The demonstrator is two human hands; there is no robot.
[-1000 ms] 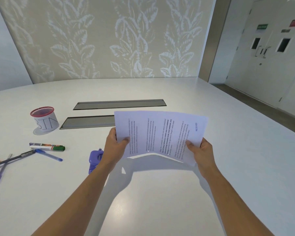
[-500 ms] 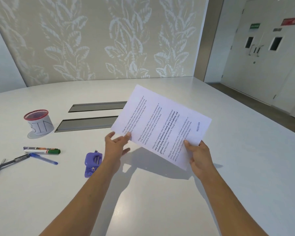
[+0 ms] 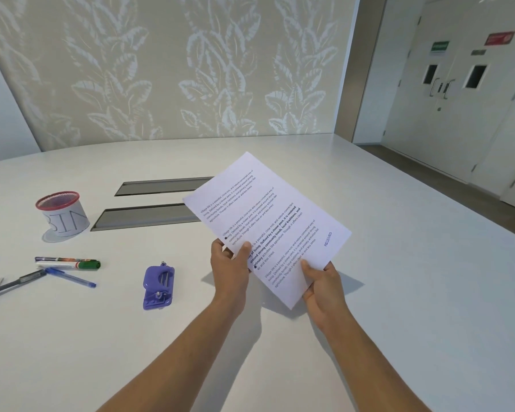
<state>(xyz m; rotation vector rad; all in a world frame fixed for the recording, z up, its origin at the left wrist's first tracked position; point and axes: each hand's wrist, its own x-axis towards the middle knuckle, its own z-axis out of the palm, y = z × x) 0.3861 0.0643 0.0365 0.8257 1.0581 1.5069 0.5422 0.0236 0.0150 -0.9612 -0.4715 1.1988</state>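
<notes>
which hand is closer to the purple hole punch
Left. The left hand grips the paper just right of the purple hole punch. The right hand holds the paper's near corner, farther right, beyond the left hand.

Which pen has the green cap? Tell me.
The white marker lying farthest back, just behind the blue pen; only it ends in a green cap.

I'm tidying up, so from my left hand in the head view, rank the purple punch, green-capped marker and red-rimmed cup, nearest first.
1. Purple punch, just left of the left hand holding the printed sheet.
2. Green-capped marker, farther left.
3. Red-rimmed cup, far left and farther back.
</notes>
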